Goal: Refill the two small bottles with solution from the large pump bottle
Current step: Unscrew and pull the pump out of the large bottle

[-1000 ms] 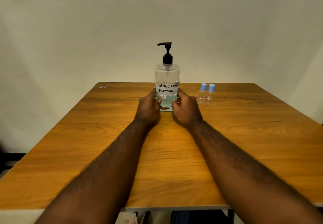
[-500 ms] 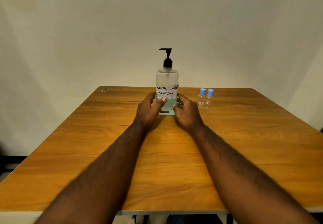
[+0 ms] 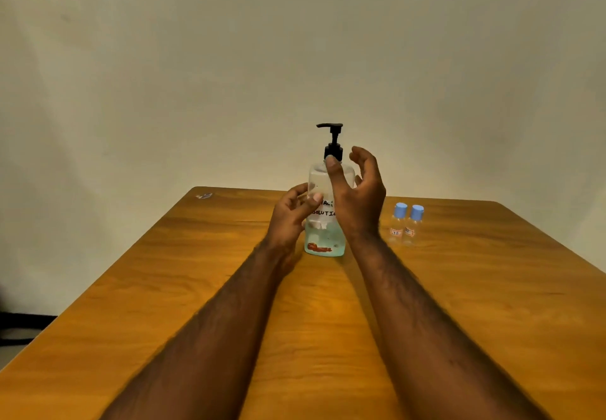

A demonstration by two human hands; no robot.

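Note:
The large clear pump bottle (image 3: pixel 324 239) stands upright at the middle of the wooden table (image 3: pixel 459 288), with a black pump head, a handwritten label and a little blue-green liquid at its bottom. My left hand (image 3: pixel 290 214) grips its left side, the thumb lying on the label. My right hand (image 3: pixel 359 190) is raised beside the bottle's shoulder with loosely curved fingers; its thumb tip sits at the black collar and the fingers stay apart from the bottle. Two small clear bottles, one (image 3: pixel 397 224) touching the other (image 3: pixel 414 226), stand capped in blue to the right.
A small scrap (image 3: pixel 204 195) lies at the table's far left corner. A plain wall rises behind the far edge. Bare wood stretches around my forearms toward the near edge.
Both hands have risen from the bottle's base. The left now grips at label height, and the right has lifted to the neck. The view has tilted, so the table sits lower in frame.

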